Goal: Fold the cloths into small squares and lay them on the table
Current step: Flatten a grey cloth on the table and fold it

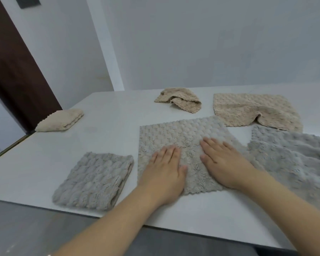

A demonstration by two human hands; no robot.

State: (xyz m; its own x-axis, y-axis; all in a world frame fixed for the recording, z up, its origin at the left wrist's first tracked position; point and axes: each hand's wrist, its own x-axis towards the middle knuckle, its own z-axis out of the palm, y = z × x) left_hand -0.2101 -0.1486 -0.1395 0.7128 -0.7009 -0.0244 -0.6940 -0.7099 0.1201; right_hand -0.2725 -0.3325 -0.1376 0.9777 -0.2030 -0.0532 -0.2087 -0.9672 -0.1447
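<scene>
A: Both hands flat, fingers straight, pressing the grey cloth [183, 145] at the surface's [103, 115] near edge: left hand [164, 169], right hand [224, 163].
B: Fold axis?
A: Probably far edge towards the wrists. Folded grey square [92, 180] lies left; unfolded beige cloth [253, 111] further back.

White table [103, 126] — three grey cloths [92, 180], three beige cloths [248, 111].

Plain white walls [211, 43] behind a white table [103, 115], dark brown door [13, 67] on the left, grey floor [26, 228].
</scene>
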